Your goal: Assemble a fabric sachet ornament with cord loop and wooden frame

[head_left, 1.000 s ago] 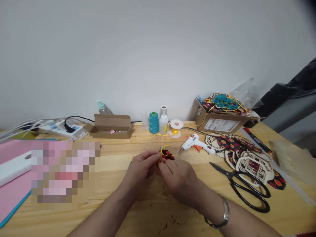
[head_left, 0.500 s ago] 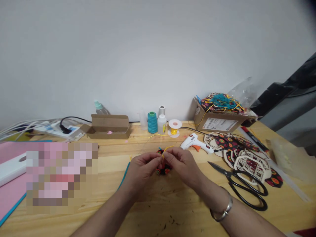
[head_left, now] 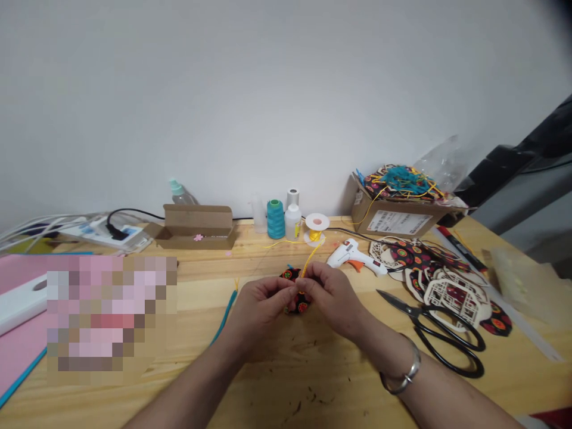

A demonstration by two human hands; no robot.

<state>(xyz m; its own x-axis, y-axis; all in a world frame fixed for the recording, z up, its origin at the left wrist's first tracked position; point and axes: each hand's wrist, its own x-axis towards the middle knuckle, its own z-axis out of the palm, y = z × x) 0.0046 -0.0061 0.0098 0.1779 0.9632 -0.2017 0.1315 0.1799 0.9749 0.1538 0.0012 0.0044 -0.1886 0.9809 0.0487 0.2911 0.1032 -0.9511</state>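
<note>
- Thin yellow cord (head_left: 308,262): middle of the desk (head_left: 268,393), rising from the meeting fingertips toward 1 o'clock.
- Small black fabric piece with red, orange and green floral print (head_left: 301,305): directly behind and below the fingertips. Cannot tell whether it rests on the desk or hangs.
- Right hand (head_left: 333,298): grip closed, thumb and index pinching the cord near its lower end.
- Left hand (head_left: 261,298): grip closed, thumb and index meeting the right fingertips, apparently on the same cord; exact contact hidden.
- Step, as judged: fine fingertip work on the cord. Best done with the left pinch as a steady anchor and small right-hand movements.
- Draw evenly; a sharp tug could probably slip the cord or skew the fabric. Hold strands parallel, untwisted.
- Surroundings, clock centred on the fabric: white spool wound with yellow cord (head_left: 317,221) at 1; white hot-glue gun with orange trigger (head_left: 355,257) at 2. Loose cord is best held clear of its nozzle.
- Black-handled metal scissors (head_left: 411,311) between 3 and 4, within easy reach; teal yellow-tipped strand (head_left: 227,313) between 8 and 9, beside the left wrist.
</note>
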